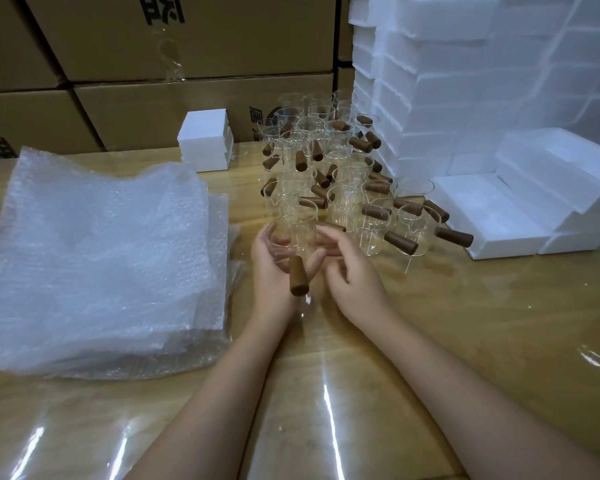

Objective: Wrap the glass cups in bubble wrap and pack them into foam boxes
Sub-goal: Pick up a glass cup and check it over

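Glass cup (293,233) we grip in our left hand (272,275); right hand (354,275), fingers loose, touches it; wrap (101,258) lies at nine o'clock.

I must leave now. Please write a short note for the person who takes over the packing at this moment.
Left hand grips one glass cup, wooden handle toward you.
Right hand is beside it, fingers loosely curled; contact unclear.
Bubble wrap pile lies left, unwrapped cups stand behind, open foam boxes right.
Done: no wrapped cup visible.
Left: wrap this cup, box it, then the others.
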The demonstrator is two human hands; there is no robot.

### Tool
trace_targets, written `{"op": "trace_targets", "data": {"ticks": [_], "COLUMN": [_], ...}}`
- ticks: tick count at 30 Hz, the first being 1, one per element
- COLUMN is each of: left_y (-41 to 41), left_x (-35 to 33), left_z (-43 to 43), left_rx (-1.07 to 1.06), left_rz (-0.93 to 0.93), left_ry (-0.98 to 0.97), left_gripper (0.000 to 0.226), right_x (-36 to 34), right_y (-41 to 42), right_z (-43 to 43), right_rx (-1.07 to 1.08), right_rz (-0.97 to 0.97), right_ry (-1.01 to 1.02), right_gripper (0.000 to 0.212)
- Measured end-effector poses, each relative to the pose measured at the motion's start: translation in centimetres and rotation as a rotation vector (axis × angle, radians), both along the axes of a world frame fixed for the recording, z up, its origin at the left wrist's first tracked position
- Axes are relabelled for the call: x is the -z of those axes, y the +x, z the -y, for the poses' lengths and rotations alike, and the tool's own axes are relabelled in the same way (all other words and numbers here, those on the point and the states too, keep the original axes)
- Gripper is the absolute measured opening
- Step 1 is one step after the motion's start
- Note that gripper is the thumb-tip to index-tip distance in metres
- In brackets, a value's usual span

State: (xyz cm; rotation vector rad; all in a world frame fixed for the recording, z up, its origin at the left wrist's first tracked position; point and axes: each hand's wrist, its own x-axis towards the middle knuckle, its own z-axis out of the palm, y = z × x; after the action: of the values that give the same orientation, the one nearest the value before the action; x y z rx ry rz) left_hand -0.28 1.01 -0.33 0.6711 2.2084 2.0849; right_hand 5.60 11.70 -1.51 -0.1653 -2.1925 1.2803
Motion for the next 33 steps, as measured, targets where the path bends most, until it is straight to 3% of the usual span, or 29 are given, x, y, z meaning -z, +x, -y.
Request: {"op": "trace_targets", "data": {"ticks": [2, 3, 5, 9, 12, 21, 29, 33], "left_y": [-0.2, -0.2, -0.2, -0.4, -0.6, 0.9, 0.8, 1.5], "left_x": [0.2, 0.5, 0.9, 1.3, 1.5, 0.6, 1.3, 0.5], "left_z": [-0.1, -0.1, -0.2, -0.2, -0.1, 0.0, 0.0, 0.5], "left_rx": [-0.054, -0.074, -0.117, -0.224, -0.231, -0.057, -0.087, -0.074], "left_rz": [-0.029, -0.054, -0.111, -0.17, -0.139, -0.166, -0.203, -0.236], "left_ry": [-0.047, -0.069, -0.099, -0.187, -0.265, -0.384, -0.517, -0.639], "left_gripper": [0.08, 0.079, 0.071, 0.07, 0.067, 0.092, 0.071, 0.075], "right_x": [-0.1, -0.2, -0.6, -1.4, -1.6, -1.7, -1.6, -1.5], "right_y": [0.4, 0.6, 1.2, 2.1, 2.3, 2.4, 2.4, 2.4], "right_z": [0.1, 0.1, 0.2, 0.6, 1.2, -1.3, -3.3, -3.4], "right_rx": [0.041, 0.044, 0.035, 0.053, 0.086, 0.085, 0.075, 0.052], "right_rz": [-0.037, -0.044, -0.038, 0.029, 0.136, 0.086, 0.078, 0.101], "right_ry": [-0.03, -0.045, -0.004, 0.359, 0.512, 0.387, 0.391, 0.312], "right_gripper": [0.03, 0.03, 0.043, 0.072, 0.069, 0.038, 0.029, 0.03]}}
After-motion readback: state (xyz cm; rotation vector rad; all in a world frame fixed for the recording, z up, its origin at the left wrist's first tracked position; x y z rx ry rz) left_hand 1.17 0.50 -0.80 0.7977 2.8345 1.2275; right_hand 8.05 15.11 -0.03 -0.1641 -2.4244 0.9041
